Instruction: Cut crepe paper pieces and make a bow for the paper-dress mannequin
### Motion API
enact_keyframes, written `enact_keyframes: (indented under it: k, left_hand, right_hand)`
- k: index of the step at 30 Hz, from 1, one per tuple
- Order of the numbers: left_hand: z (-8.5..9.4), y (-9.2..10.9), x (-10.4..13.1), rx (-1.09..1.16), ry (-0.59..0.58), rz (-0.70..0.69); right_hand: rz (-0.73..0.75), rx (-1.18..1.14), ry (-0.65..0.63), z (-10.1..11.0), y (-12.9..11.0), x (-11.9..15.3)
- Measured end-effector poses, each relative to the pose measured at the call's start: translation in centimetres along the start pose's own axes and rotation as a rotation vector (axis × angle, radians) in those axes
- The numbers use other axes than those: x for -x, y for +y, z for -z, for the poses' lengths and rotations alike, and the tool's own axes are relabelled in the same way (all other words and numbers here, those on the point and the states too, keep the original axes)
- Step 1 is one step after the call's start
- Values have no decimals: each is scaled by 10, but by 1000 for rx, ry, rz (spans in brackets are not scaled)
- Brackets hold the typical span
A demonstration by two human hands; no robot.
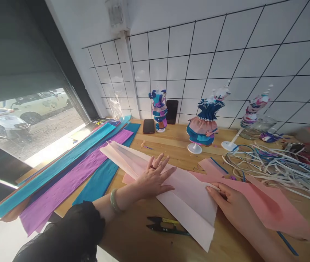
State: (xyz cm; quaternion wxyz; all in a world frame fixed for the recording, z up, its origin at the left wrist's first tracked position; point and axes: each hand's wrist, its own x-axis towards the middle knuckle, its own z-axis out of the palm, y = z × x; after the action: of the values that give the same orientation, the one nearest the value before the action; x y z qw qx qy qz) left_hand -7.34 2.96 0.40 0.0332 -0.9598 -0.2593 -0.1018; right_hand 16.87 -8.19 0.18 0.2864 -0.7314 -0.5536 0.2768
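A long sheet of pale pink crepe paper (187, 185) lies across the table in front of me, folded along part of its length. My left hand (155, 174) rests flat on its middle with the fingers spread. At the sheet's right end, my right hand (226, 196) pinches the edge between thumb and fingers. Under and beyond that end lies a deeper pink paper piece (264, 200). Thread snips (168, 225) lie near the table's front, partly under the pale sheet.
Blue, purple and teal paper strips (75, 182) lie at left. Small dress forms (202, 123) in paper dresses stand at the back, near two phones (148, 126). Tangled white and blue strips (275, 171) and a glass jar (261, 125) are at right. A tiled wall (176, 69) rises behind.
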Motion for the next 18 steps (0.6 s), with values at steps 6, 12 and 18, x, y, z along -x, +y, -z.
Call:
enact_keyframes:
  k: [6,12,18]
  left_hand:
    - [10,-38,37,-28,-79,52]
    - [22,-83,77,-35,-164,92]
    - [31,-100,83,-51,-143,136]
  right_hand:
    - [13,-2,18,-2,3,0]
    - [10,-2,4,-1,2,-2]
    - [13,18,-5,-2,2,-2]
